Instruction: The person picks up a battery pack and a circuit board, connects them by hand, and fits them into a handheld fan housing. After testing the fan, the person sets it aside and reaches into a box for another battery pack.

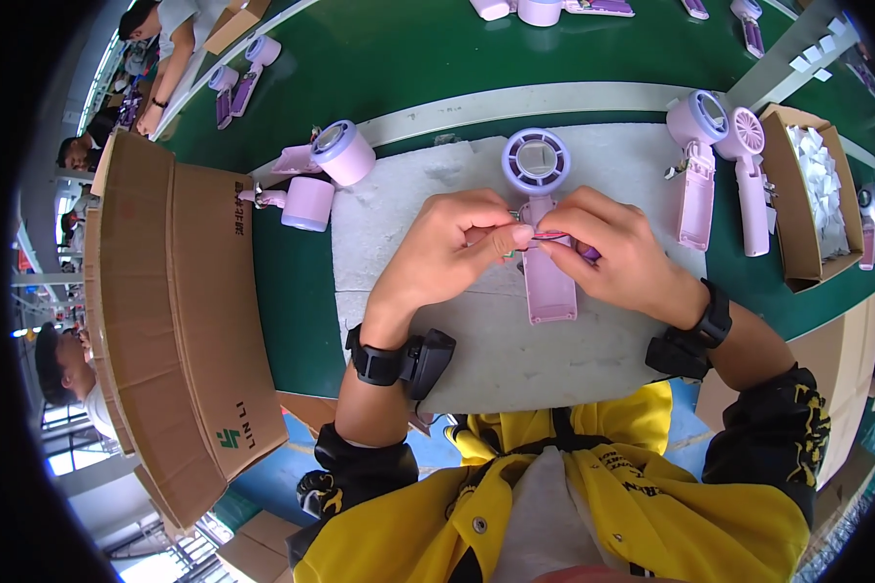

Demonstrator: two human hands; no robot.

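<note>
Head view — left hand [454,245] and right hand [620,245] pinch thin wires [552,235] — partly hidden.

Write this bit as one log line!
left hand: pinching wires | right hand: pinching wires | beneath: open pink fan handle | surface: pale mat

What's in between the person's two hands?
In the head view, thin reddish wires show between the fingertips of the left hand and right hand, over the pink fan's open handle.
</note>
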